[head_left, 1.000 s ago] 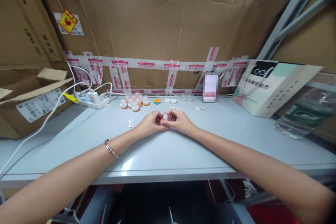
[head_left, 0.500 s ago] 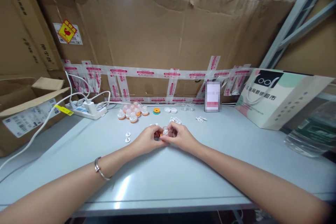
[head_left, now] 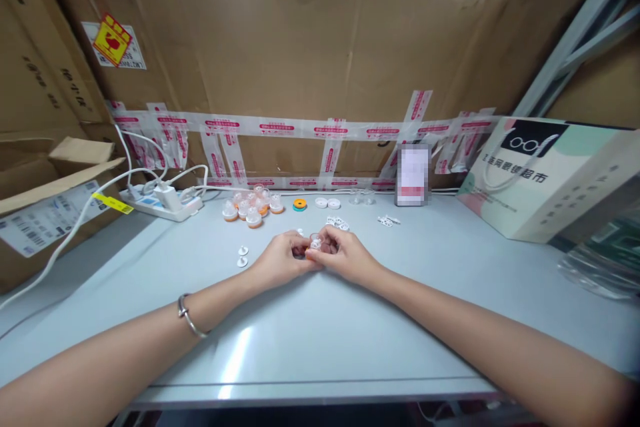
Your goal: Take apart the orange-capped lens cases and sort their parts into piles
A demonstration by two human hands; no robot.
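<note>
"What does the head view show?"
"The left hand and right hand grip one small, clear-domed plastic piece with an orange base between their fingertips, over the pale grey table."
"And nearby?"
"Two small white plastic discs lie left of the left hand; similar orange-based domes cluster beyond."

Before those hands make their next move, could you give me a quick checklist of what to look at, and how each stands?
1. Piece secured: ok; left hand and right hand both hold the clear-domed piece.
2. Its parts tight together: cannot tell; the fingers cover much of it.
3. White stemmed discs nearby: ok; two lie beside the left hand.
4. Orange-based domed pieces apart from both hands: ok; clustered farther back.
5. Phone screen readable: not ok; pixelated.
</note>
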